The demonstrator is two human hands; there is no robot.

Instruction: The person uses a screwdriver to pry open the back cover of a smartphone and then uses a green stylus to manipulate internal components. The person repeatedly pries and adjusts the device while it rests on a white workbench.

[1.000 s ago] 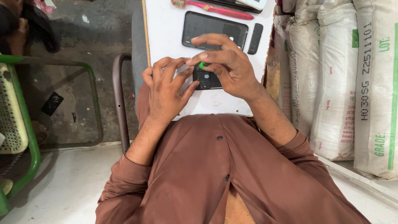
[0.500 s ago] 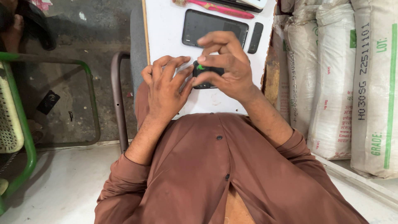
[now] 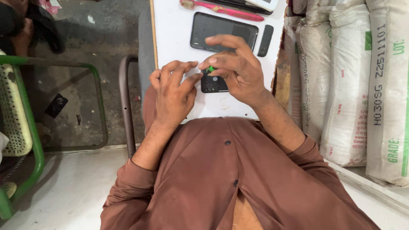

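brown-sleeved left hand [image 3: 172, 96] curls its fingers, thumb steadying the dark phone [image 3: 214, 83] on the white table [image 3: 172, 34]. since a second ago the right hand [image 3: 232, 70] has lifted slightly, its fingertips pinching a small green pick [image 3: 210, 68] at the phone's far edge; prying appears underway.
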